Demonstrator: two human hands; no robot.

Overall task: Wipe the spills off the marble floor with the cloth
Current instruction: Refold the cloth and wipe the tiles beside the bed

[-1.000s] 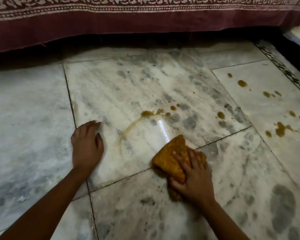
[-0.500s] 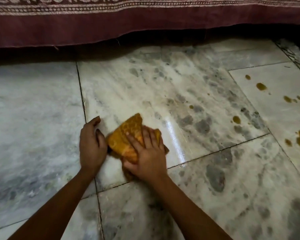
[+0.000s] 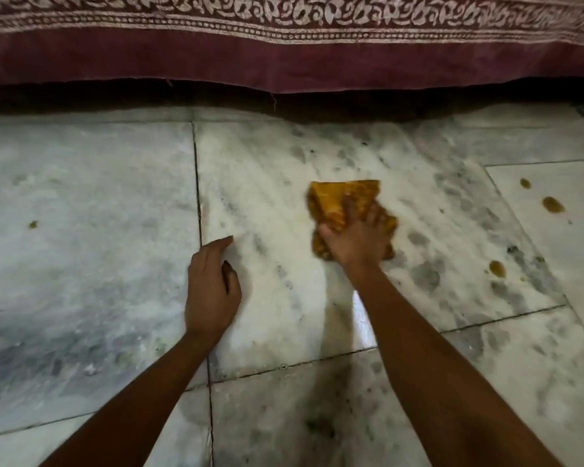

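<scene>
Your right hand point(image 3: 354, 237) presses the cloth point(image 3: 338, 200) at frame centre, fingers spread flat over it. Your left hand point(image 3: 211, 291) lies flat on the floor point(image 3: 81, 264), centre-left. Spills point(image 3: 553, 204) dot the right edge.

Only the person's two arms show, bare from the near edge to the fingertips. The left forearm point(image 3: 142, 396) is slim and smooth and narrows to a thin wrist. The left hand point(image 3: 213, 291) is bare, with slender fingers and a short thumbnail. The right forearm point(image 3: 429, 358) has the same lean build and is bare as well. The right hand point(image 3: 354, 237), farther off, is also bare, but it is blurred and its nails cannot be made out. Shadow lies over both forearms toward the near edge.
</scene>
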